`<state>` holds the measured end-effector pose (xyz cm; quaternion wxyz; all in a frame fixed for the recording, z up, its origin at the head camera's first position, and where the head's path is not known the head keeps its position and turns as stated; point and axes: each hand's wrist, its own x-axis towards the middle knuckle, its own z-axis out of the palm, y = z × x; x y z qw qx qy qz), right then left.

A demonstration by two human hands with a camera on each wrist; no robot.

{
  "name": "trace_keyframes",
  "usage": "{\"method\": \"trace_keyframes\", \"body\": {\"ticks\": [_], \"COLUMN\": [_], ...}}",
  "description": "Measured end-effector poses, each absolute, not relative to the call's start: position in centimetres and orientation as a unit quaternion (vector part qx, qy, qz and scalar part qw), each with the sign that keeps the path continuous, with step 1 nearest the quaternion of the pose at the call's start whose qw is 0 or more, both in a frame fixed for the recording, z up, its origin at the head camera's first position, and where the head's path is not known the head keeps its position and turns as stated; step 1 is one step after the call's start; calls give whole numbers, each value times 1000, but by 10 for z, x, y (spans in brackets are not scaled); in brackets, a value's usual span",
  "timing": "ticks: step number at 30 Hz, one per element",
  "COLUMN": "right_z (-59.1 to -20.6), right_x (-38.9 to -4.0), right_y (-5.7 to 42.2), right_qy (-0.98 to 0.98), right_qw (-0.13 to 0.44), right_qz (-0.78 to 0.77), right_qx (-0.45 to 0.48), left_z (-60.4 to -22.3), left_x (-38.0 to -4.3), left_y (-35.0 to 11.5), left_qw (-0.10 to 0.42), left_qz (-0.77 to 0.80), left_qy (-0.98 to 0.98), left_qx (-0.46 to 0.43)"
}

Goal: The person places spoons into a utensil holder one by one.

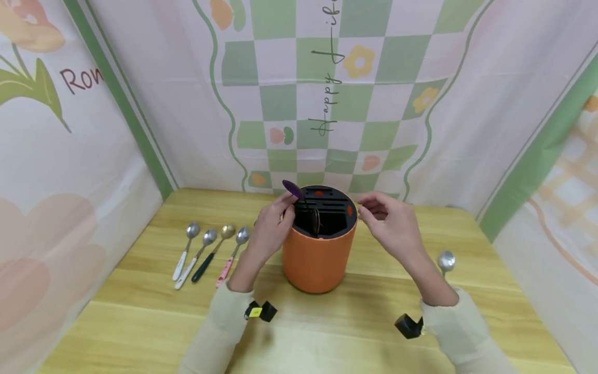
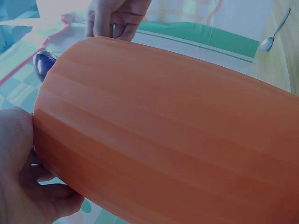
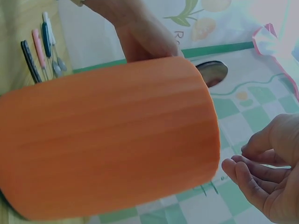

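Note:
An orange round utensil holder (image 1: 317, 259) with a black slotted insert (image 1: 327, 193) stands upright on the table. At its left rim, my left hand (image 1: 271, 223) grips the edge, with fingers around the outside, as the left wrist view also shows. A spoon with a dark purple bowl (image 1: 292, 188) sticks up from the insert beside that hand's fingertips. In the right wrist view the spoon bowl (image 3: 212, 73) looks metallic. My right hand (image 1: 394, 223) hovers just off the right rim. Its fingers (image 3: 250, 182) are loosely bent and hold nothing.
Several spoons lie on the wooden table to the left, among them a white-handled spoon (image 1: 179, 266), a dark green-handled spoon (image 1: 203, 267) and a pink-handled spoon (image 1: 225, 271). Another spoon (image 1: 446, 261) lies at the right, partly behind the right forearm. A patterned curtain (image 1: 317, 104) hangs behind.

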<state>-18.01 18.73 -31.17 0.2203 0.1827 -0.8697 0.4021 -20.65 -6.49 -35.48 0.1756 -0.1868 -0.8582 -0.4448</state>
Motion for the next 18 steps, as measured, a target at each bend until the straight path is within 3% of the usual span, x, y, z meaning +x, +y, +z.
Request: {"method": "trace_keyframes", "body": {"ticks": [18], "right_z": [-334], "right_x": [-174], "right_y": [238], "right_qy": [-897], "right_qw": [210], "right_qz": [355], "right_qx": [158], "left_z": [-354], "left_x": [-206], "left_y": [-64], "left_qw": [181], "left_qz": [-440], "left_qy": [-860], "left_qx": [-185]}}
